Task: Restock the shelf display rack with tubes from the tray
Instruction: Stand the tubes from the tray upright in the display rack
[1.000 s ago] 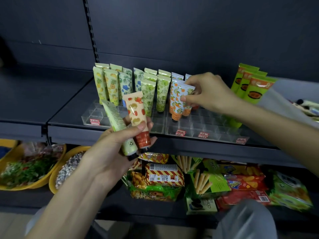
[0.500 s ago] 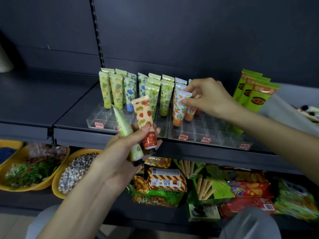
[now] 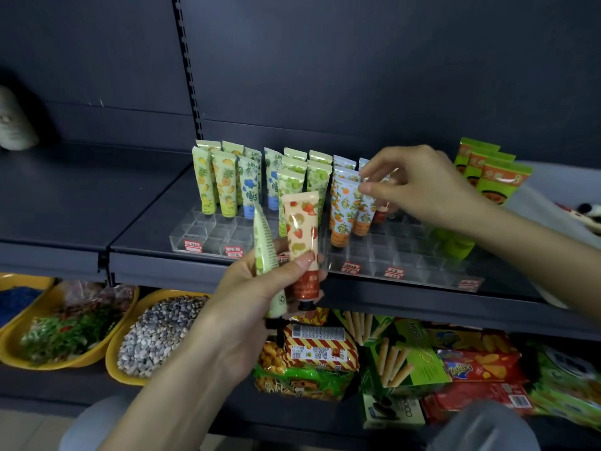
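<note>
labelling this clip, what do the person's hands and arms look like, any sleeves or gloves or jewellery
Both arms are bare as far as the frame shows: no sleeves, gloves, watch or bracelet. The left hand and right hand show no rings on the visible fingers. Nails look short and unpainted.

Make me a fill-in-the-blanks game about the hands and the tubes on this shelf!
1. The left hand holds ____ tubes.
2. The strawberry tube has its cap pointing ____.
3. The right hand reaches toward the tubes printed with ____ fruit.
4. The clear rack has its empty slots in the ____ rows.

Answers: two; down; orange; front
</note>
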{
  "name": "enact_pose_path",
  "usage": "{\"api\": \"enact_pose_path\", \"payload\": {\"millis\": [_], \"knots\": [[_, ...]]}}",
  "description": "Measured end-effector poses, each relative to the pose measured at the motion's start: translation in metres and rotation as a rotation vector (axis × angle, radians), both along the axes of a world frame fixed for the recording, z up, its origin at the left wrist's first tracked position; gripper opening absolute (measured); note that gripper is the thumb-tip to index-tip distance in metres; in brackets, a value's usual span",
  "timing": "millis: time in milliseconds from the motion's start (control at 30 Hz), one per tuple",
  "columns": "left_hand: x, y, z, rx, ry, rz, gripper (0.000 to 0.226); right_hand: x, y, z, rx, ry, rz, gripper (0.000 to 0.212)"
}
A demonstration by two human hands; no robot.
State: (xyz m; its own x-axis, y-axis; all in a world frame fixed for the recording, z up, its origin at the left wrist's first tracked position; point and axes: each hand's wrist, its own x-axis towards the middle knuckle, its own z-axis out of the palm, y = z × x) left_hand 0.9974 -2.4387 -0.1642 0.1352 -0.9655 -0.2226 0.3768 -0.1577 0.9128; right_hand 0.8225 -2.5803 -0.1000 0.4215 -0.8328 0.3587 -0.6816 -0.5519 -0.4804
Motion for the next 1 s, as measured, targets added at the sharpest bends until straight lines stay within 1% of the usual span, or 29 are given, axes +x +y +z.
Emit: {"api": "enact_pose_path", "payload": {"millis": [33, 100, 167, 233, 300, 367, 467, 533, 600, 667, 733, 800, 867, 933, 1000], "knots": [[-0.001, 0.0, 0.0, -0.002, -0.01, -0.005, 0.042, -0.002, 0.004, 0.004, -0.004, -0.039, 0.003, 0.006], [-0.004, -0.001, -0.001, 0.002, -0.024, -0.025, 0.048, -0.004, 0.015, 0.01, 0.045, -0.148, 0.035, 0.01], [-0.008, -0.002, 0.0, 0.006, -0.032, -0.051, 0.048, -0.002, 0.029, 0.014, 0.192, -0.244, 0.111, 0.015], [-0.015, -0.002, 0.0, 0.009, -0.034, -0.073, 0.044, 0.002, 0.043, 0.016, 0.338, -0.266, 0.205, 0.017], [-0.021, -0.004, 0.001, 0.001, -0.059, -0.102, 0.039, 0.0, 0.049, 0.018, 0.4, -0.189, 0.279, 0.016], [-0.026, -0.005, 0.003, -0.027, -0.103, -0.132, 0.032, -0.005, 0.048, 0.025, 0.416, -0.067, 0.326, 0.017], [-0.03, -0.009, 0.004, -0.095, -0.2, -0.164, 0.027, -0.016, 0.042, 0.042, 0.457, 0.083, 0.338, 0.03], [-0.033, -0.01, 0.008, -0.151, -0.242, -0.212, 0.026, -0.023, 0.042, 0.053, 0.473, 0.181, 0.341, 0.034], [-0.038, -0.012, 0.014, -0.185, -0.259, -0.258, 0.026, -0.03, 0.043, 0.063, 0.459, 0.267, 0.337, 0.032], [-0.042, -0.016, 0.016, -0.203, -0.271, -0.24, 0.029, -0.037, 0.044, 0.076, 0.421, 0.321, 0.305, 0.024], [-0.044, -0.023, 0.015, -0.214, -0.29, -0.123, 0.031, -0.046, 0.042, 0.093, 0.346, 0.356, 0.252, 0.022], [-0.045, -0.028, 0.016, -0.204, -0.26, -0.021, 0.023, -0.055, 0.036, 0.11, 0.253, 0.389, 0.181, 0.02], [-0.046, -0.029, 0.02, -0.193, -0.232, 0.011, 0.017, -0.062, 0.025, 0.122, 0.163, 0.428, 0.09, 0.012], [-0.048, -0.029, 0.025, -0.168, -0.219, 0.026, 0.026, -0.067, 0.008, 0.126, 0.073, 0.472, 0.012, 0.011], [-0.051, -0.03, 0.028, -0.117, -0.166, 0.034, 0.035, -0.066, -0.012, 0.125, 0.02, 0.528, -0.057, 0.013]]}}
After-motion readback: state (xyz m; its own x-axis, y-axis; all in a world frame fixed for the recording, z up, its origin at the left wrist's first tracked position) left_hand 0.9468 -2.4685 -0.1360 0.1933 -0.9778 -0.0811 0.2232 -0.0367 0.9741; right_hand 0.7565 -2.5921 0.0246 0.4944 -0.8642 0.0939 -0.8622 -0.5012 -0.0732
